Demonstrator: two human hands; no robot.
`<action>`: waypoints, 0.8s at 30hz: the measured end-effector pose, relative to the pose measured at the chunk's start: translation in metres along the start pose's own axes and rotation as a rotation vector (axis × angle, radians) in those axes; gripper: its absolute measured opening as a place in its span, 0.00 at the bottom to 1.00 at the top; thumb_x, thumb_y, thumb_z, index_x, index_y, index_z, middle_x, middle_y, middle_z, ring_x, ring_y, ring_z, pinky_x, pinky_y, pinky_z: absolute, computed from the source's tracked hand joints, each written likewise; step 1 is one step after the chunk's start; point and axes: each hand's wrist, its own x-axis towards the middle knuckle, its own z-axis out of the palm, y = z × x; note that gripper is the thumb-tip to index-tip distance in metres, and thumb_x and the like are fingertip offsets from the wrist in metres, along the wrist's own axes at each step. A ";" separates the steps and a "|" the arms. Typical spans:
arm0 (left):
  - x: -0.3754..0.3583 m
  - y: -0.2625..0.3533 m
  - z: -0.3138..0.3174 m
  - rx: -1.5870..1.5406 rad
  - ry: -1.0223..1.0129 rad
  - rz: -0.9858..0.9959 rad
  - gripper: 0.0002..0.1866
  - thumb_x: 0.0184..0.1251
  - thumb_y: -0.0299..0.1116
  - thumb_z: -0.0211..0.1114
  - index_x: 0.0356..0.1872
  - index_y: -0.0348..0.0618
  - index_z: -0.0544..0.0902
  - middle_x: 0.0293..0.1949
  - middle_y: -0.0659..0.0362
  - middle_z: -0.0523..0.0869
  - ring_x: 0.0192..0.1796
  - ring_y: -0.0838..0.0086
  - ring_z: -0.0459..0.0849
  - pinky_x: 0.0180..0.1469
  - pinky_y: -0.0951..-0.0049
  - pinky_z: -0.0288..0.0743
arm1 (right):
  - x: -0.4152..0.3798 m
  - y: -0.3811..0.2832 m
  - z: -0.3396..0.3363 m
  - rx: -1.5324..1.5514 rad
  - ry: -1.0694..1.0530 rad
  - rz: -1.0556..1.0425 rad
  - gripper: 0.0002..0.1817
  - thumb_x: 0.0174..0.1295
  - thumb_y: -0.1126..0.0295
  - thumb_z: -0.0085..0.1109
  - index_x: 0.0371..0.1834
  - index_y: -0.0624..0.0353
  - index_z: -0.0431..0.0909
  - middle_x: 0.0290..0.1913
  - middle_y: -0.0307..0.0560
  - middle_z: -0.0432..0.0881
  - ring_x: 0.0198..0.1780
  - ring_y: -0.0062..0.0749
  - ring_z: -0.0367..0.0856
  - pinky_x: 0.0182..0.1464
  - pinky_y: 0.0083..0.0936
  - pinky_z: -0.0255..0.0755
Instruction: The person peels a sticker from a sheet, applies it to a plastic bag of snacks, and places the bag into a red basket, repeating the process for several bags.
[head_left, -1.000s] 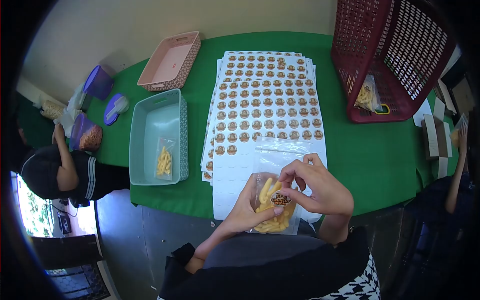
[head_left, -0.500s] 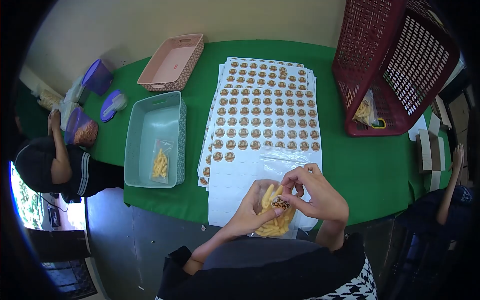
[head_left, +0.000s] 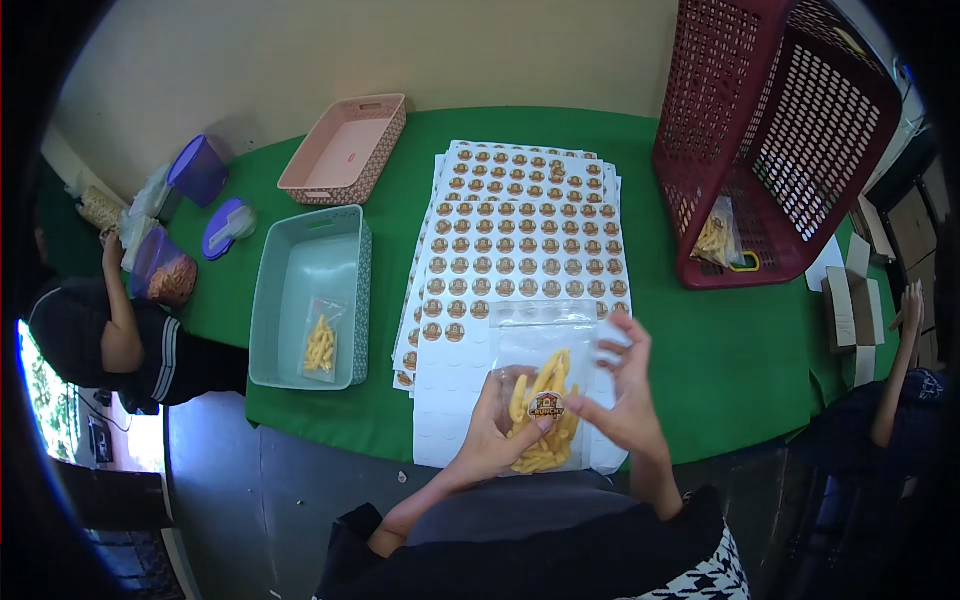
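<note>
My left hand [head_left: 492, 425] grips the clear zip pouch of yellow snack sticks [head_left: 548, 375] by its left side, thumb across the front. On the pouch's front is a round brown-and-white sticker [head_left: 546, 405] reading "CRUNCHY". My right hand [head_left: 628, 395] is at the pouch's right side, its thumb tip at the sticker's edge and its fingers spread apart, holding nothing. Under and beyond the pouch lies a sheet of round stickers [head_left: 520, 265] on a stack of similar sheets; its lower rows are bare backing.
A green basket [head_left: 262, 330] on the left holds another filled pouch [head_left: 321, 340]. Behind it stands a pink basket [head_left: 340, 145]. A tipped maroon crate [head_left: 715, 120] with a pouch inside is at right, near an open carton [head_left: 850, 310]. Other people sit at both ends.
My right hand has drawn back to the right and its fingers have spread off the sticker. The sticker now lies flatter on the pouch. The view has tilted slightly upward.
</note>
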 end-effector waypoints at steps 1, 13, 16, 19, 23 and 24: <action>0.000 0.000 0.000 0.018 0.004 0.013 0.25 0.54 0.22 0.58 0.51 0.37 0.57 0.47 0.53 0.66 0.51 0.74 0.68 0.51 0.75 0.66 | -0.004 0.004 0.003 -0.001 0.002 -0.010 0.43 0.41 0.67 0.67 0.57 0.67 0.48 0.53 0.51 0.58 0.53 0.35 0.62 0.53 0.28 0.60; -0.011 0.003 0.013 0.024 -0.027 0.058 0.25 0.57 0.26 0.57 0.54 0.39 0.56 0.47 0.54 0.67 0.52 0.74 0.67 0.54 0.73 0.63 | -0.034 0.008 0.014 0.400 -0.249 0.258 0.24 0.55 0.66 0.57 0.50 0.65 0.61 0.40 0.44 0.73 0.41 0.21 0.72 0.43 0.17 0.68; -0.016 0.005 0.015 0.070 -0.052 0.082 0.24 0.58 0.29 0.57 0.53 0.37 0.58 0.48 0.53 0.66 0.52 0.74 0.67 0.53 0.73 0.63 | -0.042 0.013 0.013 0.305 -0.171 0.251 0.20 0.57 0.63 0.54 0.46 0.67 0.66 0.35 0.43 0.76 0.37 0.19 0.73 0.39 0.17 0.68; -0.014 -0.003 0.001 0.662 -0.048 0.371 0.22 0.57 0.32 0.58 0.50 0.36 0.63 0.47 0.52 0.68 0.50 0.73 0.70 0.50 0.73 0.66 | -0.050 0.016 0.014 0.244 -0.129 0.195 0.19 0.58 0.60 0.52 0.42 0.68 0.68 0.31 0.44 0.77 0.34 0.18 0.74 0.37 0.16 0.68; -0.019 0.000 0.006 0.447 0.001 0.161 0.20 0.56 0.34 0.60 0.46 0.35 0.67 0.42 0.53 0.73 0.45 0.73 0.74 0.47 0.74 0.67 | -0.057 0.014 0.016 0.030 -0.040 0.145 0.17 0.59 0.60 0.51 0.35 0.68 0.72 0.21 0.43 0.77 0.25 0.17 0.73 0.27 0.17 0.67; -0.018 0.000 0.003 0.516 -0.006 0.190 0.20 0.55 0.35 0.62 0.44 0.34 0.69 0.37 0.54 0.75 0.42 0.75 0.74 0.45 0.75 0.67 | -0.059 0.012 0.016 -0.008 -0.032 0.149 0.17 0.59 0.61 0.51 0.34 0.67 0.73 0.19 0.43 0.76 0.23 0.17 0.73 0.25 0.17 0.66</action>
